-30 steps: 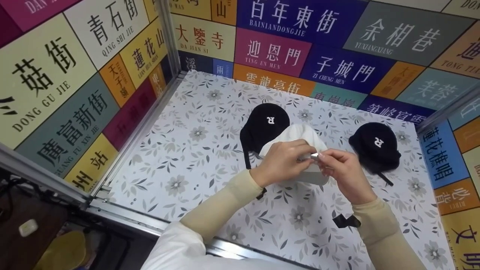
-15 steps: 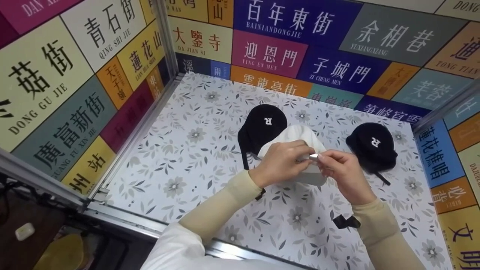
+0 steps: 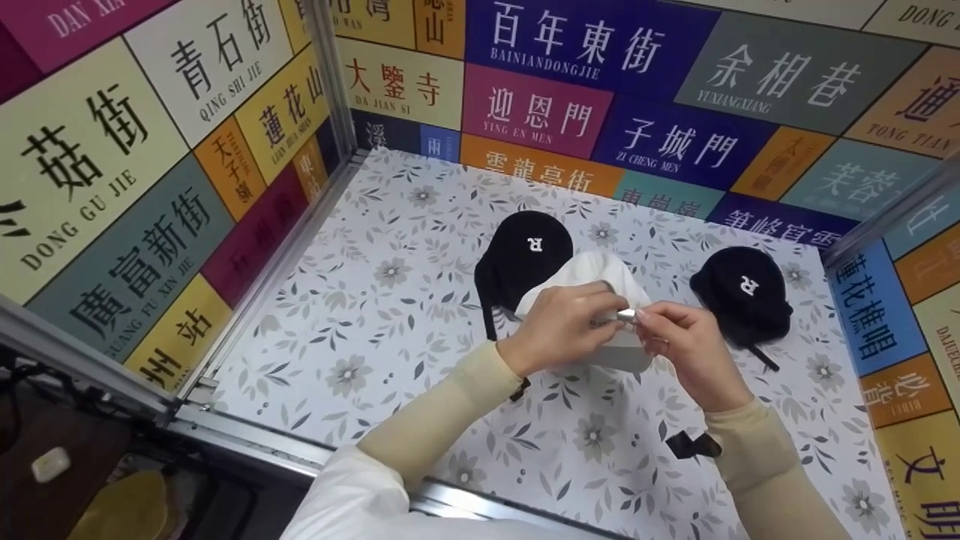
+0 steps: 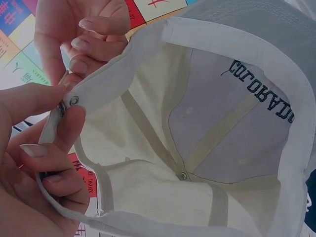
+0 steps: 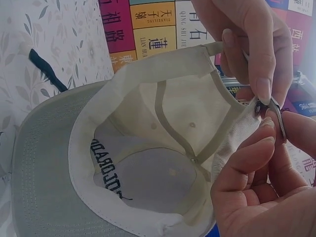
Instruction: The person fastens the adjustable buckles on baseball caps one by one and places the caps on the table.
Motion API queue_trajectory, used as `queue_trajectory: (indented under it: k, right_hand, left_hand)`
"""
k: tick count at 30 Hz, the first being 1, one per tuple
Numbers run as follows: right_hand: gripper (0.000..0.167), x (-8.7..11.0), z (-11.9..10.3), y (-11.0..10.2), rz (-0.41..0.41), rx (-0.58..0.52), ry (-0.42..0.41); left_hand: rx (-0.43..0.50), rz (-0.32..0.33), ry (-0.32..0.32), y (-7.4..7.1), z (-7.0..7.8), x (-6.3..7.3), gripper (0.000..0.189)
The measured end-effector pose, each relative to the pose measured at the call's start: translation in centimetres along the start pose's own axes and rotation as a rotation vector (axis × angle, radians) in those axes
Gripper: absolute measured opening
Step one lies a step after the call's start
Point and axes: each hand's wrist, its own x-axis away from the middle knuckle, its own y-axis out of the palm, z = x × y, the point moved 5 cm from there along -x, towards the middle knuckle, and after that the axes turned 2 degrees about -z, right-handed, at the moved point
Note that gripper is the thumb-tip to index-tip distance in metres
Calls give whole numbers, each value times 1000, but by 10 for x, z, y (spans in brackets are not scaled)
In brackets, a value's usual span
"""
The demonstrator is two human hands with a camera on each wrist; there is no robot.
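Observation:
Both hands hold a white cap (image 3: 600, 270) with a grey brim (image 5: 47, 163), its hollow inside facing the wrist cameras. Dark lettering (image 4: 261, 91) shows inside it. At the cap's back strap, my left hand (image 3: 566, 322) pinches the band beside a small metal eyelet (image 4: 74, 100), and its other fingers curl at the strap. My right hand (image 3: 690, 345) pinches a silver metal buckle (image 5: 279, 121) on the strap between thumb and fingertips, close against the left fingertips. How the strap end runs through the buckle is hidden by fingers.
One black cap (image 3: 525, 251) with a white letter lies just behind the white cap. Another black cap (image 3: 744, 292) lies to the right, its strap towards me. The floral-patterned tabletop (image 3: 352, 315) has sign-covered panels (image 3: 540, 105) around it and a metal frame edge (image 3: 255, 439).
The silver buckle has turned slightly between the fingers, so more of its shiny face shows. Both hands otherwise stay put on the strap; the head view has shifted a little.

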Motion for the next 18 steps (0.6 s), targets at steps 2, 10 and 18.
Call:
queue_trajectory:
  k: [2,10,18]
  right_hand:
    - [25,0,-1,0,-2,3,-8]
    - [23,0,1,-1,-26,-27,-12]
    - [24,3,4,0,12,-33,8]
  left_hand:
    - [-4,-3,-2,0,0,-1,15]
    - [-10,-11,-9,1,3,-2,16]
    - [-4,-13,-17,2,5,0,17]
